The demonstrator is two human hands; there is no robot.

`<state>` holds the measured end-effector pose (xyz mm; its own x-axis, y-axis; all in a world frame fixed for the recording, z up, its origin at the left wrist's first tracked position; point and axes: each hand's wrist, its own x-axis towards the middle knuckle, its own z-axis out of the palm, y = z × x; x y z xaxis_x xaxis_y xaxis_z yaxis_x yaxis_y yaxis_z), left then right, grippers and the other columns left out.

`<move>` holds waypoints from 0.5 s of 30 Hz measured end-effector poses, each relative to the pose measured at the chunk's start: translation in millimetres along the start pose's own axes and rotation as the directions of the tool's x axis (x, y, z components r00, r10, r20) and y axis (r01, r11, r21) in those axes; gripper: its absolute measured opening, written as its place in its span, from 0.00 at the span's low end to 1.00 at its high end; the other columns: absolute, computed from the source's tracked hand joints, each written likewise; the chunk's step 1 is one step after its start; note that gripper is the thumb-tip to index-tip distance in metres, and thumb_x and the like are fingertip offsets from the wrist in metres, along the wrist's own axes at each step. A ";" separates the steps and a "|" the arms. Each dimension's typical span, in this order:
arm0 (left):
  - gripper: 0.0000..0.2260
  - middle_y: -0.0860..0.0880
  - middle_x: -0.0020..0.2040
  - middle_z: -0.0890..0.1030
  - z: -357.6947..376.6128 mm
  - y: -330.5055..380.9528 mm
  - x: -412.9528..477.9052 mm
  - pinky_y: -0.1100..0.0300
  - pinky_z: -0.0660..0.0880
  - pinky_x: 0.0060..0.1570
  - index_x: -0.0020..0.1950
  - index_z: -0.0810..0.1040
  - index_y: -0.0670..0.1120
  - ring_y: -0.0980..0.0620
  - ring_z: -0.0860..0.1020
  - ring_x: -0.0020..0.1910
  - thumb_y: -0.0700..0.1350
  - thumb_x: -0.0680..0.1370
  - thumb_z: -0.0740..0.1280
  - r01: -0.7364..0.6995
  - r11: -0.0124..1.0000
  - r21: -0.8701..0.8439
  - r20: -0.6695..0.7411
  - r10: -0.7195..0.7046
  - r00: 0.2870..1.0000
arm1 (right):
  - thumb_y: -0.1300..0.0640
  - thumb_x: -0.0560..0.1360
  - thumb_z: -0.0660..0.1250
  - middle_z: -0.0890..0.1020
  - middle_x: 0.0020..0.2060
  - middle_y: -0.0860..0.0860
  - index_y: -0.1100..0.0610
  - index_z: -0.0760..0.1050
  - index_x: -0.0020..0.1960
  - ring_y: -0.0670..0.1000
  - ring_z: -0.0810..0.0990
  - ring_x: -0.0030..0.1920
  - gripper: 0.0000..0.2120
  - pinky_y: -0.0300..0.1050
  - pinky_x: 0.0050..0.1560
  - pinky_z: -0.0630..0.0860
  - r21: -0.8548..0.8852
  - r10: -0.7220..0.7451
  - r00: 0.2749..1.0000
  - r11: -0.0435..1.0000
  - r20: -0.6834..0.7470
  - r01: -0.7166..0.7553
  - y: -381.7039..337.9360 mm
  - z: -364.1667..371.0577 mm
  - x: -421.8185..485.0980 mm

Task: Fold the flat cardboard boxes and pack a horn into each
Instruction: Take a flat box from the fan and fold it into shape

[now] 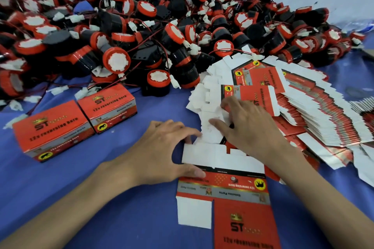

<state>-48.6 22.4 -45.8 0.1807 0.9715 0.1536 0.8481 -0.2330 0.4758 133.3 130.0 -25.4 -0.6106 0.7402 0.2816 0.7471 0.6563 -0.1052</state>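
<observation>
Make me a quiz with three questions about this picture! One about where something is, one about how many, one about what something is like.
1. Where are the folded boxes?
A. left of the left hand
B. on the horn pile
C. under the right arm
2. How many folded boxes are there?
A. one
B. two
C. five
3. The nearest box is
A. flat
B. folded shut
C. crumpled up
Answers: 1 A, they stand left of that hand; 2 B, two stand side by side; 3 A, its flaps lie spread out.
</observation>
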 end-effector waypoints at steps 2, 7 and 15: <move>0.22 0.61 0.44 0.73 -2.2 -1.4 1.8 0.66 0.60 0.55 0.54 0.73 0.61 0.64 0.67 0.48 0.66 0.65 0.71 0.063 0.994 -0.085 0.030 -0.060 0.998 | 0.43 0.76 0.64 0.80 0.44 0.52 0.57 0.70 0.61 0.55 0.78 0.47 0.21 0.46 0.46 0.67 0.046 -0.028 0.997 0.998 -0.073 0.032 -2.0 0.8 -1.4; 0.11 0.50 0.34 0.76 -15.7 -5.9 -0.7 0.64 0.68 0.35 0.40 0.75 0.51 0.58 0.71 0.33 0.57 0.71 0.71 0.113 0.849 -0.516 0.021 -0.120 0.993 | 0.41 0.78 0.56 0.71 0.45 0.48 0.59 0.73 0.57 0.48 0.73 0.43 0.23 0.39 0.41 0.66 0.239 0.034 0.944 0.970 -0.328 0.048 -4.5 -1.3 -0.8; 0.06 0.47 0.44 0.74 -16.3 -16.4 5.8 0.45 0.71 0.48 0.45 0.71 0.53 0.48 0.71 0.45 0.54 0.73 0.62 -0.029 0.520 -0.854 -0.408 -0.633 0.658 | 0.31 0.73 0.54 0.66 0.66 0.52 0.53 0.58 0.74 0.39 0.64 0.59 0.37 0.30 0.53 0.61 0.417 0.061 0.951 0.906 -0.304 0.075 -16.3 -5.8 -9.6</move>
<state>-69.6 31.1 -38.6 -0.6213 0.7686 0.1527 0.0106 -0.1866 0.9824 128.6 111.4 -20.9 -0.4549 0.6996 0.5510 0.5214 0.7108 -0.4721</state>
